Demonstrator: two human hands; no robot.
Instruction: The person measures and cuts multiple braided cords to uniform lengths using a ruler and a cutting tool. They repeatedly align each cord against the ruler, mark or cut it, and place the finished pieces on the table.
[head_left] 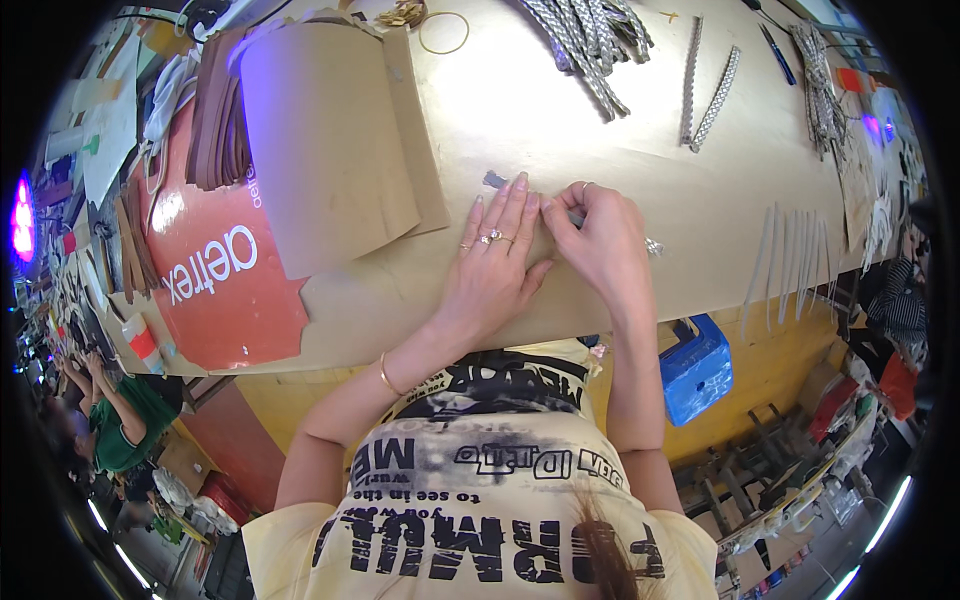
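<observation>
The left hand (495, 262) lies flat and open on the bench (700, 200). The right hand (598, 238) pinches maybe a strip (654, 246); more strips (790, 255) wait nearby.

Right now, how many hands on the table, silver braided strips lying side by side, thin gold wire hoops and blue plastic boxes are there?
Hands pressed on the tan wooden table: 2, the left hand and the right hand
Silver braided strips lying side by side: 2
Thin gold wire hoop: 1
Blue plastic box: 1
Total: 6
</observation>
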